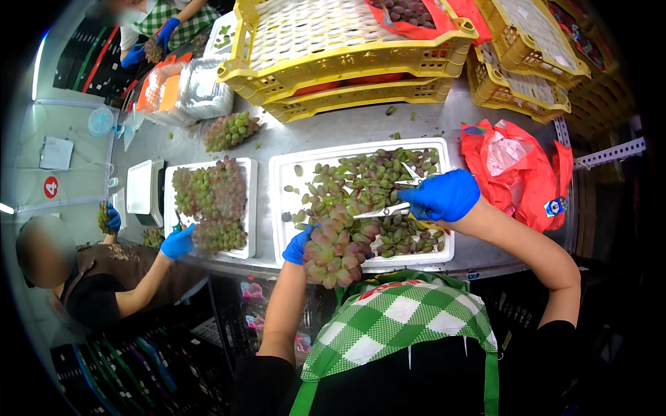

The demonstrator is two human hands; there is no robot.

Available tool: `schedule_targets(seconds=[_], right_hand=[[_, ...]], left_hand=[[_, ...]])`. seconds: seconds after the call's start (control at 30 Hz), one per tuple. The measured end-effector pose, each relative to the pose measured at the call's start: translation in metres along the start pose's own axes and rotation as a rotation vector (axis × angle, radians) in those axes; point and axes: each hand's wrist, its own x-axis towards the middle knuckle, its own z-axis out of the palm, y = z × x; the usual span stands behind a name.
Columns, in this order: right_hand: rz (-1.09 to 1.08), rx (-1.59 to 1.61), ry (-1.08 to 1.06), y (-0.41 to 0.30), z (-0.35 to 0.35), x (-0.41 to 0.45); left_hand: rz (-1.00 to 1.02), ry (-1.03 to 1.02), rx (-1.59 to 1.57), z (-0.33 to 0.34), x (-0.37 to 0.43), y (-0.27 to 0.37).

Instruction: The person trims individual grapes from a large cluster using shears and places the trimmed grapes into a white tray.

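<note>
My left hand [301, 245], in a blue glove, holds a bunch of pink-green grapes [339, 253] near the front edge of a white foam tray [359, 147]. The bunch hides most of its fingers. Blue-gloved too, my right hand [442, 196] grips small scissors [385, 211]; their blades stand apart and point left, close to the top of the bunch. Yellow shows at the handles under the hand. Loose grapes [359, 177] lie spread over the tray beneath both hands.
Left of the tray stands a foam tray [253, 208] of grape bunches, where a co-worker's gloved hand [178, 242] holds scissors. Yellow crates [348, 67] are stacked behind, beside clear plastic boxes [206, 93]. Red plastic bags [515, 171] lie at right. Another co-worker handles grapes at upper left.
</note>
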Motion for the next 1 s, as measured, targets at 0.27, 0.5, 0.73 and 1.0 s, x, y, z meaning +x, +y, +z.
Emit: schedule_targets(seconds=[0.27, 0.5, 0.73, 1.0], right_hand=[[0.353, 0.746, 0.434, -0.002, 0.028, -0.006], [0.49, 1.059, 0.362, -0.046, 0.038, 0.004], [0.096, 0.678, 0.527, -0.053, 0.01, 0.031], [0.24, 0.674, 0.178, -0.055, 0.004, 0.038]], left_hand=[[0.31, 0.04, 1.232, -0.004, 0.017, 0.006], [0.359, -0.221, -0.023, -0.015, 0.036, -0.003], [0.329, 0.058, 0.321, -0.009, 0.024, -0.02], [0.361, 0.123, 0.321, 0.007, 0.008, -0.021]])
